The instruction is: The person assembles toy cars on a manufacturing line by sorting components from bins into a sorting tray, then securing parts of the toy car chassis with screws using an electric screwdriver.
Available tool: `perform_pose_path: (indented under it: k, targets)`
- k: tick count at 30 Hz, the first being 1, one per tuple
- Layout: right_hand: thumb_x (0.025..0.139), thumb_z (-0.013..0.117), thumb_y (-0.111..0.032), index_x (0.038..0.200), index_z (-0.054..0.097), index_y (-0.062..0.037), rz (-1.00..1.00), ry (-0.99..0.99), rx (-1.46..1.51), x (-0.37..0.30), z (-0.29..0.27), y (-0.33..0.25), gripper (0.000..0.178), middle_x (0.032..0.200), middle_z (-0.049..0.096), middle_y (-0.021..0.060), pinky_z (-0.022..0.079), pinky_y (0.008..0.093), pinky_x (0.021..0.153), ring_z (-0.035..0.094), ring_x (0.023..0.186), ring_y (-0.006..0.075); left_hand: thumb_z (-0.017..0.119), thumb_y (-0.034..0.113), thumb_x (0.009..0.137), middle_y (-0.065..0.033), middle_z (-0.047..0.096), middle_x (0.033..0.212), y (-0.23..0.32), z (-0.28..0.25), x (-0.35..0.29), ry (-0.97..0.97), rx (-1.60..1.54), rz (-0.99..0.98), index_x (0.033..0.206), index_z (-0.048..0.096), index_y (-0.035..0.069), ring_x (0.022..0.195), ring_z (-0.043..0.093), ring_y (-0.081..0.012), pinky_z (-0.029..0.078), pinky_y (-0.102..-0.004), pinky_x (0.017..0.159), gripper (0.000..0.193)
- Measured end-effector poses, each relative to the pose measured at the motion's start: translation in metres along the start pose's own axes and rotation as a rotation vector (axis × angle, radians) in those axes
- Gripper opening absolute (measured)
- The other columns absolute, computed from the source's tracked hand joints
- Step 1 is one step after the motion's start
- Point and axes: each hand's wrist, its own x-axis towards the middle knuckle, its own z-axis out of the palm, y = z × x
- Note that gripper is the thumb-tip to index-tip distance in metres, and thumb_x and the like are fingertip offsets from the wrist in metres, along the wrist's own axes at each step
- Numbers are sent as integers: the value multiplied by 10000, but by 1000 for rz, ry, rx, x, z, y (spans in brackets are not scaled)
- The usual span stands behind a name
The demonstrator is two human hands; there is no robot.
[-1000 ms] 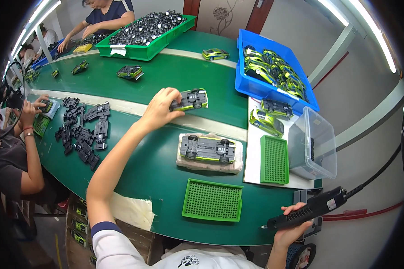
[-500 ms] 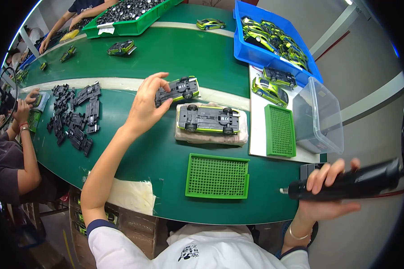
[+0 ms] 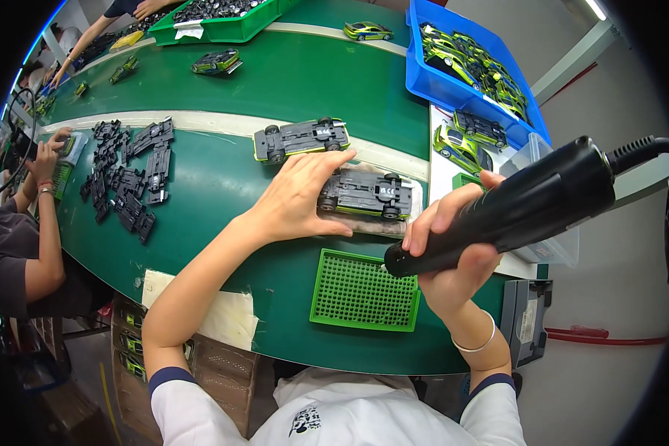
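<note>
My left hand (image 3: 293, 197) grips the left end of an upturned toy car (image 3: 368, 193), thumb on its near side and fingers on its far side. The car lies wheels up on a pale padded block (image 3: 372, 225), black chassis showing. Just beyond it, a second upturned toy car (image 3: 302, 139) rests on the table. In my right hand (image 3: 453, 279) is a black corded electric screwdriver (image 3: 524, 204), tilted with its front end down to the left. That end hangs over the right part of a green gridded tray (image 3: 360, 326); its fine tip is hard to make out.
Loose black chassis parts (image 3: 130, 178) lie at left, near a co-worker's hands (image 3: 46, 160). A blue bin (image 3: 416, 82) of green toy cars stands at the far right, with two cars beside it. A green crate (image 3: 238, 31) of small parts is at the back.
My left hand has left the farther toy car and come over to the one on the block. My right hand has brought the screwdriver leftward and up, over the green tray.
</note>
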Motion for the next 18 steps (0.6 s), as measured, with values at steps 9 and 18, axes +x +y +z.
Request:
perform_pose_path:
  k: [9, 18]
  targets:
    - [629, 383, -827, 1169, 271, -90, 134, -210, -57, -2, -9, 12, 921, 721, 466, 69, 468, 275, 467, 512, 488, 158, 834, 215, 490, -126, 510, 1158, -10, 1, -1, 5, -72, 29, 1331, 340, 94, 1102, 465, -318, 324, -424, 981, 983]
    - [695, 561, -690, 1138, 281, -90, 139, -212, -113, -5, -9, 17, 796, 697, 469, 75, 464, 271, 446, 505, 470, 160, 833, 209, 497, -111, 479, 1238, -13, 1, -5, -38, -125, 36, 1324, 353, 70, 1159, 441, -298, 317, -405, 1008, 967]
